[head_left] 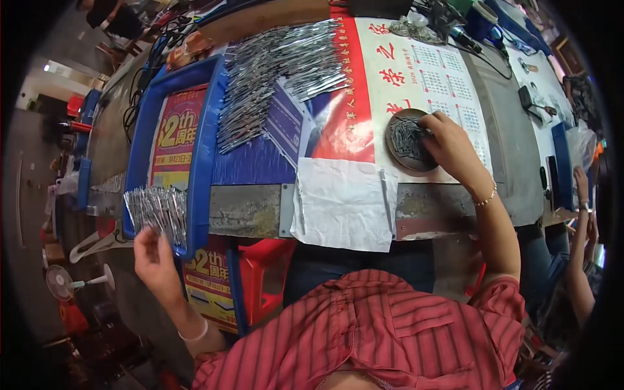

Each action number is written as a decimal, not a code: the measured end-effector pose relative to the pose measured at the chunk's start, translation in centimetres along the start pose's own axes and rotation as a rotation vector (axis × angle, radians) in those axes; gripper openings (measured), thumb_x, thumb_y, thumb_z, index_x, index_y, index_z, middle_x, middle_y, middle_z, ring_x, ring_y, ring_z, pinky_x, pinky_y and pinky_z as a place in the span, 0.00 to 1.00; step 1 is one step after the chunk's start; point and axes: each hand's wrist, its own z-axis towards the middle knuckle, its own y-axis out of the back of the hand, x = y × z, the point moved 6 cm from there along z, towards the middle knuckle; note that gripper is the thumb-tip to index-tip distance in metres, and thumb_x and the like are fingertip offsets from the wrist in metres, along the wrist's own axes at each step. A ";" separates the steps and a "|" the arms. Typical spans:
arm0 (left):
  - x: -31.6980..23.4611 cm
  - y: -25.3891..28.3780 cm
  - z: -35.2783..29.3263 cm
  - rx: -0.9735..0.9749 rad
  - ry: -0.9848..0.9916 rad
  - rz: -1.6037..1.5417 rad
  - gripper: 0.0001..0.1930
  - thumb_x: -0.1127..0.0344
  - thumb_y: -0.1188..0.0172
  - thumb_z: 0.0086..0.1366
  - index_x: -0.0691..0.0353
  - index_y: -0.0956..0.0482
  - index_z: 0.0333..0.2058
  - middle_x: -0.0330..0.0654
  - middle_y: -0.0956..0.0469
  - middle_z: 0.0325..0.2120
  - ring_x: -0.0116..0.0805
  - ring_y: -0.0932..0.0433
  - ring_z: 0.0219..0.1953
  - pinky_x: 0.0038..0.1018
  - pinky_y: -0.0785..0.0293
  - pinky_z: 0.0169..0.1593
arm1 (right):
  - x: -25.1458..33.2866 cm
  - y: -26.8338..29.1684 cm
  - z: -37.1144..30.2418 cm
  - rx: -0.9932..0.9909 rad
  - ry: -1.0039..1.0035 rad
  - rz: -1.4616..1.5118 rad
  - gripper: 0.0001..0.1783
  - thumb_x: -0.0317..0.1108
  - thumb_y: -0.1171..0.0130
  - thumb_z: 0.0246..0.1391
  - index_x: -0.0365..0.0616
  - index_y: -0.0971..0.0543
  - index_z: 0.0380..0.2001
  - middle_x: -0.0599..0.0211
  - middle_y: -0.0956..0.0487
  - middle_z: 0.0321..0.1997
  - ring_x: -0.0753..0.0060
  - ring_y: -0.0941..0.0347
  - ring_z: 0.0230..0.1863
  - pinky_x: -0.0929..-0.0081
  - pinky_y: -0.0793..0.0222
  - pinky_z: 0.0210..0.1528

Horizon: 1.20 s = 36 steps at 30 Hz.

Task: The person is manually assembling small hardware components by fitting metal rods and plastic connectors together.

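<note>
My right hand (448, 146) is over a round brown dish (392, 153) holding many small, thin dark metal pieces (407, 135). Its fingertips are drawn together inside the rim, and whatever they pinch is too small to name. At the lower left, my left hand (157, 260) is at the near end of a blue plastic tray (209, 156), beside a row of slim silvery metal strips (156, 211). Its fingers are curled together; what they hold, if anything, cannot be made out. Between the hands, a white sheet of paper (344, 208) hangs over the table edge with a thin metal piece near each side.
A large heap of silvery metal strips (260, 78) covers the table's far left. Under the dish lies a red and cream calendar poster (448, 84). Below the table are a red stool (263, 273) and another blue tray (237, 286). Another person's arm (578, 260) shows at the far right.
</note>
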 end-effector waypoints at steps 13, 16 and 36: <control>-8.4 -16.9 -11.3 0.960 0.319 -0.891 0.20 0.78 0.53 0.67 0.67 0.39 0.57 0.38 0.33 0.38 0.23 0.31 0.36 0.19 0.32 0.43 | -0.6 -0.5 1.7 0.095 0.041 -0.157 0.07 0.24 0.45 0.42 0.35 0.31 0.26 0.50 0.27 0.29 0.45 0.28 0.33 0.57 0.32 0.36; -8.7 -18.7 -12.3 1.018 0.263 -0.865 0.19 0.77 0.53 0.68 0.65 0.37 0.57 0.37 0.34 0.37 0.21 0.33 0.33 0.16 0.33 0.39 | -0.1 0.4 1.0 0.124 -0.090 0.046 0.08 0.24 0.44 0.44 0.34 0.29 0.30 0.53 0.25 0.28 0.58 0.28 0.32 0.67 0.32 0.35; -7.9 -21.8 -14.9 1.138 0.388 -0.776 0.14 0.71 0.52 0.69 0.66 0.32 0.52 0.36 0.26 0.28 0.18 0.30 0.27 0.17 0.31 0.33 | 8.7 -5.5 -8.3 0.217 -0.436 1.811 0.09 0.32 0.41 0.56 0.41 0.31 0.30 0.63 0.24 0.28 0.77 0.27 0.25 0.81 0.30 0.27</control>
